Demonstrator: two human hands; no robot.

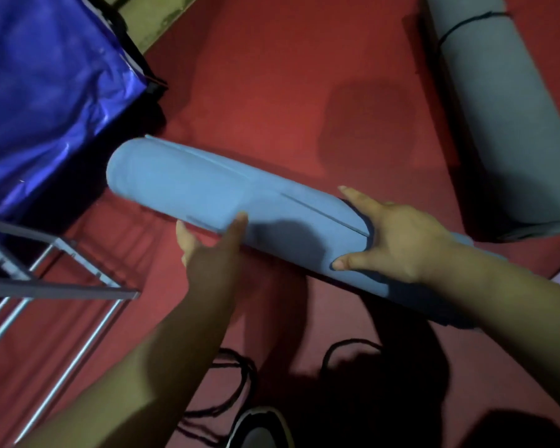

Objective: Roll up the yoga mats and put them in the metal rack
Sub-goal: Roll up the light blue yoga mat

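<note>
head view — steeply downward, close

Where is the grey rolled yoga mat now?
In the head view, the grey rolled mat lies on the red carpet at the upper right, just beyond the right hand that holds the blue rolled mat.

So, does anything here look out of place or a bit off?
Mildly: the blue mat has no tie, and its outer edge looks slightly uneven, while the grey mat has a black cord round it. Loose black cords lie tangled on the red floor.
</note>
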